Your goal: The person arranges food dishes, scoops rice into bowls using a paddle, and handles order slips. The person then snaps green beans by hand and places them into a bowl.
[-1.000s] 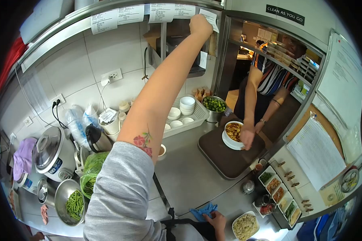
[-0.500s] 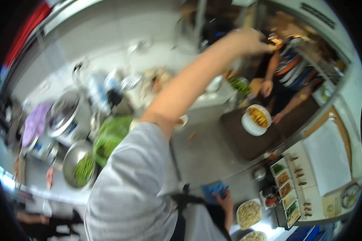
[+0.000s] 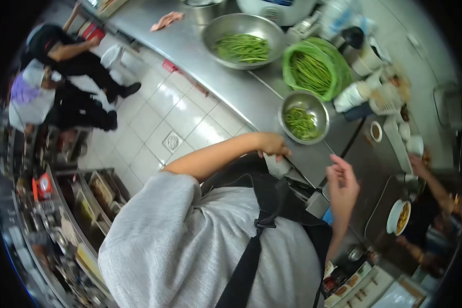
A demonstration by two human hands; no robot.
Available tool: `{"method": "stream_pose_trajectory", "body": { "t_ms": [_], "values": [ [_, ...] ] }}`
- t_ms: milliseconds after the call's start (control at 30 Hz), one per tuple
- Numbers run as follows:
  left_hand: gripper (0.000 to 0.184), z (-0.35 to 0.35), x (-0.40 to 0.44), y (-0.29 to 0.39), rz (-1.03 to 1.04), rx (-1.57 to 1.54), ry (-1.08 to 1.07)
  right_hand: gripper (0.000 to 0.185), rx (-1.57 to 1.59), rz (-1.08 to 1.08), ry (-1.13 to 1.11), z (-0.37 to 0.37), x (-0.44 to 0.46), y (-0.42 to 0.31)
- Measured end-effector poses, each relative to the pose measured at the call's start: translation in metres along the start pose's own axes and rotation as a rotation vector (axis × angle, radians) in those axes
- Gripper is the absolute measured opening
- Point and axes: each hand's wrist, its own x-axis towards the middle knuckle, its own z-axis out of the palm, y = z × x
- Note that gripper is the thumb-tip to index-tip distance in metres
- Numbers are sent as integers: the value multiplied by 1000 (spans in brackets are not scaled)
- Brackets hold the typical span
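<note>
My left hand (image 3: pixel 274 145) hangs over the counter's front edge beside a small steel bowl (image 3: pixel 281 115) of cut green beans (image 3: pixel 301 123). Its fingers are bent downward and slightly apart, with nothing visible in them. My right hand (image 3: pixel 343 177) is raised over the counter, fingers loosely spread and holding nothing. Something blue (image 3: pixel 327 215) shows behind its wrist. Behind the small bowl sits a green plastic bag (image 3: pixel 341 64) filled with long green beans (image 3: pixel 310 72). A larger steel bowl (image 3: pixel 210 37) with more beans (image 3: pixel 244 47) stands farther along the counter.
The steel counter (image 3: pixel 226 84) runs along the wall. A small cup (image 3: pixel 376 131) and a white bowl of yellow food (image 3: pixel 398 217) are at right, near another person's arm (image 3: pixel 436 187). Two people (image 3: pixel 61 84) are at left. A shelf unit (image 3: pixel 82 205) stands at lower left.
My left arm has come back from its far reach to the counter edge. My right hand has left the blue item and is raised. The view has swung left and down.
</note>
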Motion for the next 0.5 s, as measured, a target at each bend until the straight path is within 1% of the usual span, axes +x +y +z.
{"method": "stream_pose_trajectory", "body": {
  "t_ms": [33,67,100,167,233,267,300,367,400,433,467,500],
  "values": [
    [40,-15,-11,-21,-94,-10,-3,27,-15,-36,-114,25,4,-18],
    [37,-27,-15,-54,-116,-122,19,26,-26,-66,-220,46,9,-33],
    [35,-33,-14,-98,-132,-228,39,26,4,-90,-350,67,9,-43],
    [35,-48,-15,-178,-279,-365,100,26,69,-119,-590,106,8,-53],
    [36,-72,-18,-260,-313,-630,202,25,-24,-137,-660,131,11,-61],
    [36,-86,-18,-299,-308,-821,318,24,-68,-146,-688,143,15,-66],
    [36,-101,-17,-338,-303,-1009,435,23,-96,-106,-636,155,20,-73],
    [41,-134,-8,-416,-240,-1510,772,22,-143,-9,-539,181,31,-92],
    [45,-145,-6,-452,-393,-1137,953,23,-121,82,-510,195,38,-104],
    [49,-171,-4,-478,-508,-742,1103,24,-129,87,-484,217,46,-117],
    [54,-201,-7,-490,-479,-581,1199,24,-154,96,-458,234,51,-130],
    [58,-215,-10,-495,-453,-431,1276,25,-187,120,-441,248,53,-141]
  ]
}}
